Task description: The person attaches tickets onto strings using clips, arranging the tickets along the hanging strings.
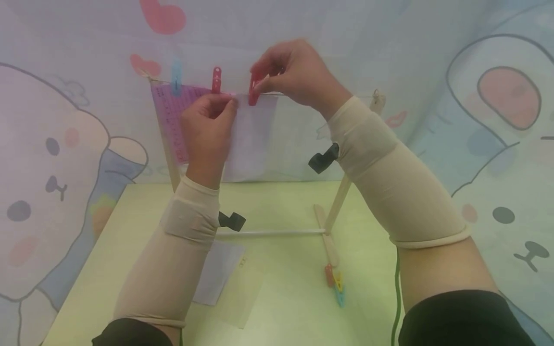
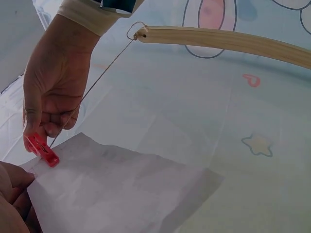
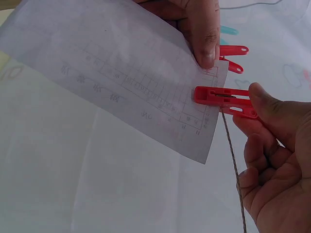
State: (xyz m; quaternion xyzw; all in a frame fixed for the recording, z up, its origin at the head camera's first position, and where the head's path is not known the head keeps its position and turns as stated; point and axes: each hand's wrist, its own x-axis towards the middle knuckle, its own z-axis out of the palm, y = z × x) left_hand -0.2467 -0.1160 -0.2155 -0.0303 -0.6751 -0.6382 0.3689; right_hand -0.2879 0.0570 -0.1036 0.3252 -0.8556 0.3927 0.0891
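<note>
My right hand (image 1: 298, 72) pinches a red clothespin (image 3: 204, 95) between thumb and fingers. The clothespin sits over the top edge of a white sheet of paper (image 3: 121, 73) and the string (image 3: 233, 160). My left hand (image 1: 207, 132) pinches the same sheet near its other top corner, at the string. In the right wrist view, the sheet shows faint printed lines and handwriting. To the left, a pink sheet (image 1: 169, 120) hangs from the string, with a blue clothespin (image 1: 176, 79) on it. Another red clothespin (image 1: 217, 79) stands on the string just above my left hand.
The string runs between wooden posts (image 1: 337, 206) joined low down by a white rod (image 1: 277, 233). On the yellow-green table (image 1: 294, 307) lie a white sheet (image 1: 218, 274), a yellowish sheet (image 1: 240, 298) and, near the frame's foot, red, yellow and blue clothespins (image 1: 339, 294).
</note>
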